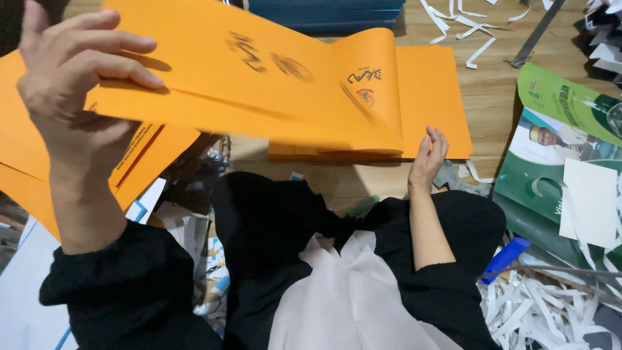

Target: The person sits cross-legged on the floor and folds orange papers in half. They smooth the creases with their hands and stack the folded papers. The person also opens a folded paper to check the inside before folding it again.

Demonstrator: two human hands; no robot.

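Left hand (71, 78), upper left of the frame: raised, wrist bent back, fingers closed over the top face of an orange sheet (259, 84) with the thumb hidden underneath. It is grasping the sheet's left edge, pinch-style, not a fist. The sheet runs from that grip across the upper middle of the frame, blurred, and curls over at its right end so the printed dark marks show on the bend. I judge I hold it by one end so it lifts and bends freely off the pile.

Right hand (427, 155), centre right: fingers nearly straight, only slightly curled, palm toward the stack (434, 91) of orange sheets lying flat on the wooden floor (492, 104). Fingertips rest at the stack's near edge, just under the curled end of the lifted sheet. It clasps nothing that I can see; looks like it steadies the pile.

More orange sheets (26, 168) fan out at the left edge, behind my left forearm, overlapping one another.

Around: my lap in black cloth with a pale cloth panel (343, 291), lower middle. Green printed poster (551, 149) at right with a white card (589, 201) lying on it. Blue marker-like thing (505, 259) just beside my right knee. White paper strips (538, 311) heaped lower right, more scattered at the upper right. Dark blue stack (324, 13) at top centre, well apart from the hands.
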